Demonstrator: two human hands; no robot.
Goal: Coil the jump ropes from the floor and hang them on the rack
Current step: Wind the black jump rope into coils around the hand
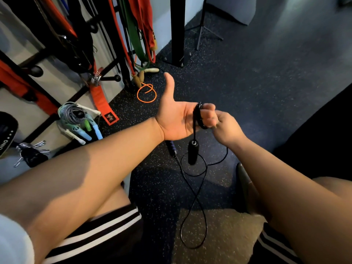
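White short sleeve (pixel 11 242), black shorts (pixel 114 246) with white side stripes, bare forearms (pixel 85 174).

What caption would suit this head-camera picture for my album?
Black jump rope coiled around the open left hand, right hand pinching the cord.
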